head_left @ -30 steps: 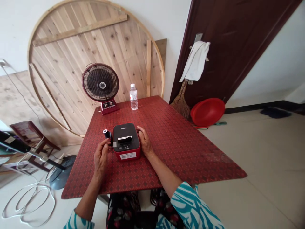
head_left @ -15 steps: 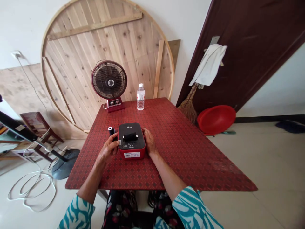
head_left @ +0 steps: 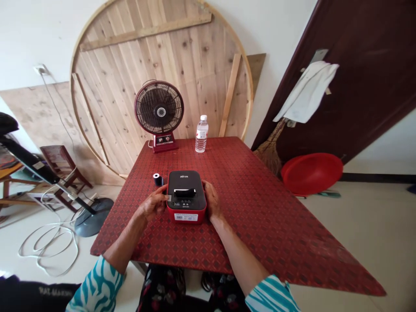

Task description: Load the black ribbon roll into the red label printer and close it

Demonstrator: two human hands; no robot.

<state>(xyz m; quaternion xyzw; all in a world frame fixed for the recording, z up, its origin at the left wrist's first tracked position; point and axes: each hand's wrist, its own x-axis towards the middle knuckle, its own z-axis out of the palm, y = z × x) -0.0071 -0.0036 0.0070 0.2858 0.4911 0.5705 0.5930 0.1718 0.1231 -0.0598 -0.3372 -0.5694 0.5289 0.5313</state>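
A small red and black receipt printer (head_left: 186, 190) sits on the patterned red table, with a white label on its front. Across the slot in its top lies a black strip, and a white edge shows behind it. My left hand (head_left: 154, 203) grips the printer's left side, its thumb by a small grey tab on the top edge. Along the opposite side, my right hand (head_left: 212, 201) is wrapped with its fingertips partly hidden. Just behind my left fingers stands a small dark roll with a white end (head_left: 157, 179).
A red fan (head_left: 160, 112) and a water bottle (head_left: 202, 134) stand at the back of the table (head_left: 260, 216). A round wooden board (head_left: 195, 65) leans on the wall. At right are a broom (head_left: 271, 149) and red basin (head_left: 312, 173); a cable (head_left: 48, 242) lies coiled at left.
The view has turned a little left, so things appear farther right. My left thumb is closer over the grey tab. More white shows at the printer's slot.
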